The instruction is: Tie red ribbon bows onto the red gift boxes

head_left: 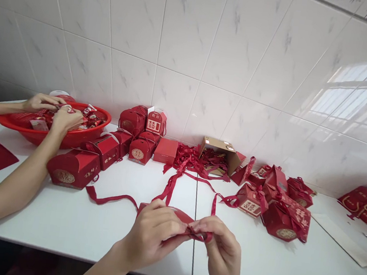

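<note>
Near the front edge of the table, my left hand (153, 232) and my right hand (221, 251) almost meet, fingers pinched. Between them a dark red ribbon (203, 236) is bunched into a small loop or knot, gripped from both sides. Just behind my left hand, and partly hidden by it, is a red gift box (177, 213). A loose length of ribbon (114, 199) trails from there to the left over the white tabletop. Another ribbon strand (214, 204) runs up from my right hand towards the finished-looking boxes.
A co-worker's hands (67, 116) handle wrapped sweets in a red basin (79, 136) at left. Several red boxes (74, 168) stand beside it. A ribbon heap (188, 156) lies by an open cardboard box (234, 161). Beribboned boxes (285, 221) cluster right; red bags (359, 201) lie beyond.
</note>
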Available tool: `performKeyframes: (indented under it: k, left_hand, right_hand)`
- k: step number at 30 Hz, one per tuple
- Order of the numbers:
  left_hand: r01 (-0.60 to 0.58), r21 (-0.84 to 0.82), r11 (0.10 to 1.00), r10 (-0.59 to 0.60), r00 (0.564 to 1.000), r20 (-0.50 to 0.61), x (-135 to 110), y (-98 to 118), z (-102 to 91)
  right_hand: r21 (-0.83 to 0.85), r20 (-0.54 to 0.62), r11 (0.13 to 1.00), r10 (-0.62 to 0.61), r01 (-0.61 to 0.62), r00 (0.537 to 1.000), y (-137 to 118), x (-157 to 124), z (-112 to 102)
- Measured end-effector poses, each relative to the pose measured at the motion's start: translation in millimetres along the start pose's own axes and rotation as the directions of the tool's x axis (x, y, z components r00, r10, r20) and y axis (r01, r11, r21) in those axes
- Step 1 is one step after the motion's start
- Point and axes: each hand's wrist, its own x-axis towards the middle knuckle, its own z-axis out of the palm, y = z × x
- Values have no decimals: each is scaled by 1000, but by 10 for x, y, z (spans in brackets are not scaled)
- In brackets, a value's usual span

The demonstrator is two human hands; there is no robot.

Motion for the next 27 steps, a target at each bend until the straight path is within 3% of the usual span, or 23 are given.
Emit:
performKeyframes:
  k: [9, 17, 27]
  left_hand:
    - [69, -52, 996, -68, 998, 8, -59, -4, -15]
    - [70, -89, 994, -74, 997, -39, -57, 23, -20]
    - [42, -118, 992, -43, 999, -3, -68, 3, -16]
  right_hand:
    - [-29, -9, 995, -94, 94, 996, -35, 3, 42]
    - [25, 92, 999, 21, -23, 996, -41, -10, 44]
    - [79, 79, 995, 62, -68, 995, -9, -51, 91]
